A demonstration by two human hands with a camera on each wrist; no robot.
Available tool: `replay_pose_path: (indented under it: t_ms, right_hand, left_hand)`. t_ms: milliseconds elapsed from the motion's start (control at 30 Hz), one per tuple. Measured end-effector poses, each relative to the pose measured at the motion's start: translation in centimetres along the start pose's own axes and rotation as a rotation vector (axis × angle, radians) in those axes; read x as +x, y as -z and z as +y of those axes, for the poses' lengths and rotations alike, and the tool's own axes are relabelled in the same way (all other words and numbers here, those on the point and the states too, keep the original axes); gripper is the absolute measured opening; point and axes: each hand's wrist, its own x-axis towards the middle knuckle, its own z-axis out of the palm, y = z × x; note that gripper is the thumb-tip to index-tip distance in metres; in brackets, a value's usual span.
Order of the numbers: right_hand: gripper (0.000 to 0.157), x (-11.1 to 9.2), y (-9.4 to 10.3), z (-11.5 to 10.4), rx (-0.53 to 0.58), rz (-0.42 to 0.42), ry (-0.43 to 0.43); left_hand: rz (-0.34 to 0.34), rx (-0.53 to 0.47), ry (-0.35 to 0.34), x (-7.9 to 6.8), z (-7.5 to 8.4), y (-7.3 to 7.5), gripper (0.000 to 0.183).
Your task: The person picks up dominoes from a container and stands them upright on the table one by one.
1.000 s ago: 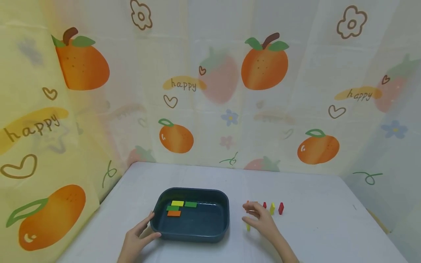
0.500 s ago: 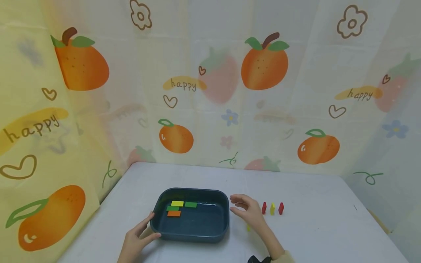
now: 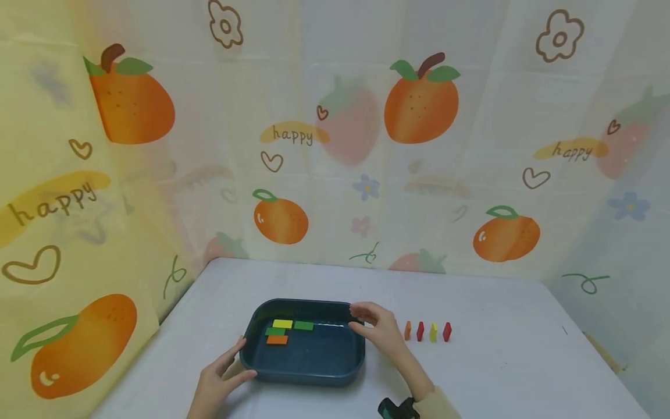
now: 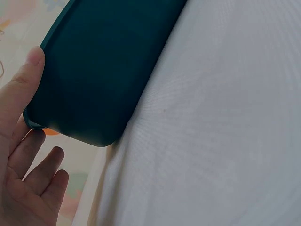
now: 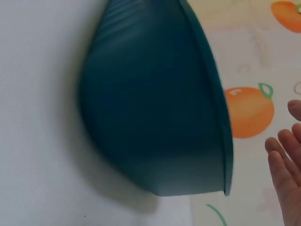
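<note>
Before you on the white table (image 3: pixel 502 349) sits a dark teal tray (image 3: pixel 314 366), rectangular with rounded corners and upright sides. Inside, toward its left, lie four thin, flat blocks: a yellow block (image 3: pixel 282 324) at the back, one green block (image 3: pixel 304 326) to its right, another green block (image 3: pixel 274 331) just in front of the yellow, and an orange block (image 3: pixel 277 340) nearest you. Right of the tray, four more blocks stand on edge in a spaced row: orange (image 3: pixel 407 330), red (image 3: pixel 420 331), yellow (image 3: pixel 433 333) and red (image 3: pixel 447 332). Your right wrist view gets only the tray's outer wall, with your fingers cut off by the frame edge; the left one likewise hides the tray's inside. Your left hand (image 3: pixel 217 378) grasps the tray's near left corner, thumb on the front side and index finger at the left end, the other fingers loosely bent off the wall. Your right hand (image 3: pixel 384 331) is over the tray's right rim near the back corner, fingers bent and thumb set apart from them; whether anything is pinched at the fingertips, you cannot tell.
</note>
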Motion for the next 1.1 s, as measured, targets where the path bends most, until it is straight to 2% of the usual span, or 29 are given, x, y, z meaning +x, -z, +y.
replay_pose_path:
  t_ms: [333,567,733,967,1100]
  right_hand:
    - [0.028,0.8,-1.2,0.8,-0.094,-0.046,0.059]
    - [0.026,1.4,-2.3,1.0,-0.101,-0.094,0.059]
    - [0.024,1.8,-3.3,1.1,-0.102,-0.118,0.076]
    - [0.027,2.9,-4.8,3.6,-0.166,-0.141,0.069]
    - [0.028,3.4,-5.6,3.7,-0.153,-0.158,0.078]
  left_hand:
    - [-0.011,-0.016,0.028,-0.1,0.2,0.0,0.071]
    - [-0.007,-0.018,0.013,-0.1,0.3,0.0,0.071]
    - [-0.007,-0.020,0.026,-0.2,0.4,0.0,0.071]
    - [-0.011,-0.019,0.030,-0.1,0.3,0.1,0.071]
    - [-0.009,-0.013,0.030,-0.1,0.2,0.1,0.071]
